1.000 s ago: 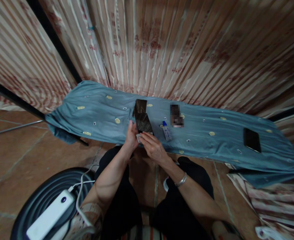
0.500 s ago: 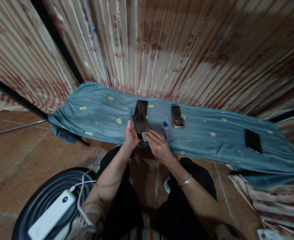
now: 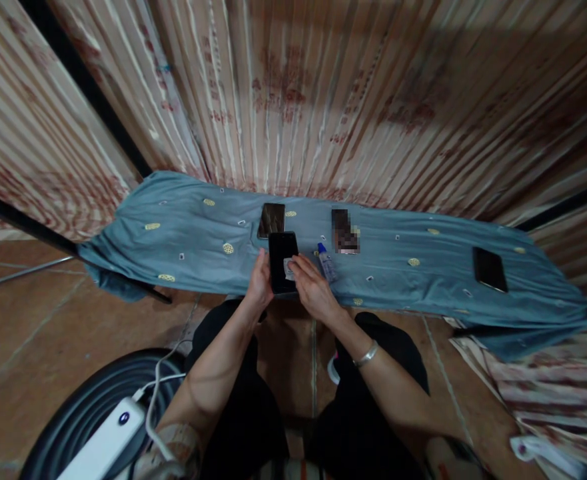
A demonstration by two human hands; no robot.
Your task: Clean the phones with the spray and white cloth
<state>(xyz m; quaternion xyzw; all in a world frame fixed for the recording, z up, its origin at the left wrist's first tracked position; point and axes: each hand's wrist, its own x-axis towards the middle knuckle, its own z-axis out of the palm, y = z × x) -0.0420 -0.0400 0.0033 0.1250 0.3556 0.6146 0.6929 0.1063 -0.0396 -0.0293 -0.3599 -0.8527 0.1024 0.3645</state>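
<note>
My left hand (image 3: 260, 283) grips a black smartphone (image 3: 279, 248) by its left edge, over the front edge of the cloth-covered bench. Pinched in the fingers of my right hand (image 3: 314, 288) is a small pale grey cloth (image 3: 288, 268), pressed flat on the phone's dark screen. Just beyond it lies a second phone (image 3: 272, 221) with a reflective screen. A small clear bottle (image 3: 326, 267) with a blue cap rests right of my right hand. Behind the bottle, a dark object (image 3: 344, 231) is blurred into blocks, so its kind is unclear.
Another phone (image 3: 490, 269) lies toward the right end of the blue patterned bench cover (image 3: 393, 283). A pleated curtain (image 3: 293, 133) hangs behind it. At lower left, a white power bank (image 3: 106, 443) with a cable sits on a round black ridged object (image 3: 53, 427).
The held phone's screen has turned to face me more and no longer shows the curtain's reflection. My right hand's cloth has moved up onto the screen. The view has shifted slightly.
</note>
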